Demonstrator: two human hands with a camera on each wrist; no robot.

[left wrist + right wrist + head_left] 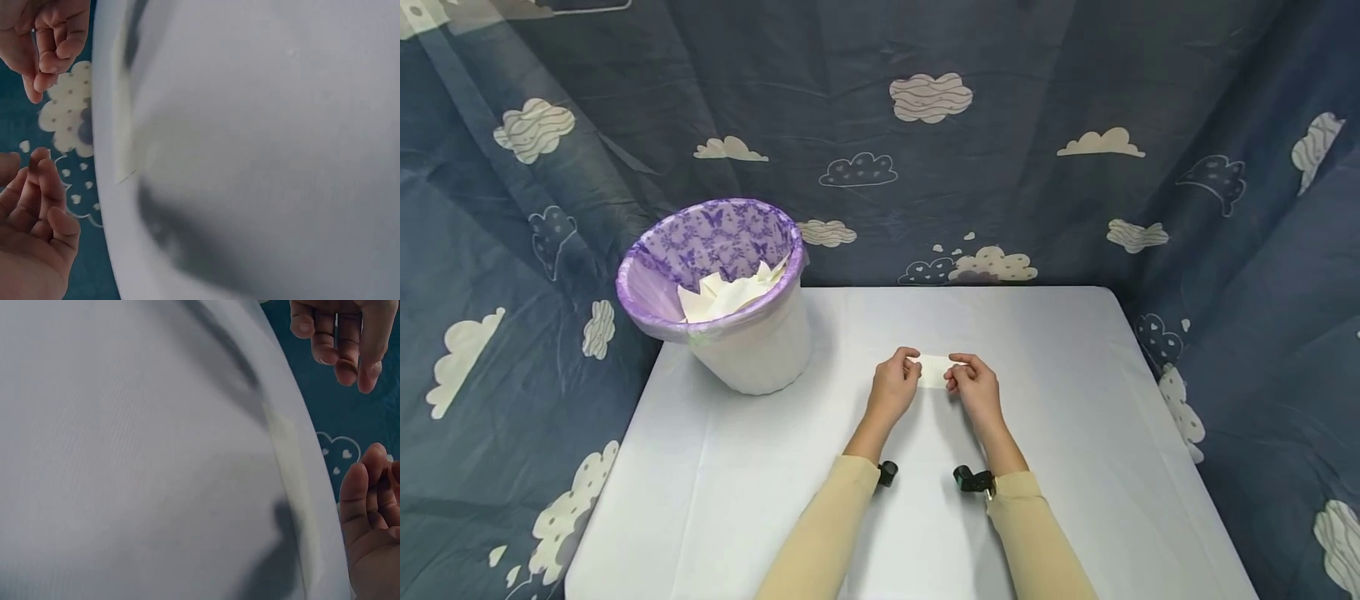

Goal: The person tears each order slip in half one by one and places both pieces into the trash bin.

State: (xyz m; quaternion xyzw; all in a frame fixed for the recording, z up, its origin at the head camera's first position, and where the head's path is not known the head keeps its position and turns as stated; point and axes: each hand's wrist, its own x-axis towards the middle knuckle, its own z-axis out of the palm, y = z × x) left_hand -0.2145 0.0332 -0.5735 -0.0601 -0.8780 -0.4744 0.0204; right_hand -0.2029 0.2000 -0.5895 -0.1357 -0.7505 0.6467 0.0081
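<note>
A small pale cream piece of paper (933, 372) lies flat on the white table, showing between the two hands in the head view. My left hand (895, 386) hovers at its left end, fingers loosely bent. At the right end is my right hand (977, 390), index finger reaching inward over the paper and the other fingers curled loosely. Both wrist views show the paper (124, 112) (294, 494) down on the tabletop, apart from the raised fingers, with hand shadows beside it. Nothing shows between the fingertips of either hand.
A white bin (756, 358) with a purple butterfly-print liner (673, 242) stands at the table's back left, holding several crumpled cream papers (730, 296). Dark blue cloud-print curtains (1000, 200) hang behind the table (760, 500) and at both sides.
</note>
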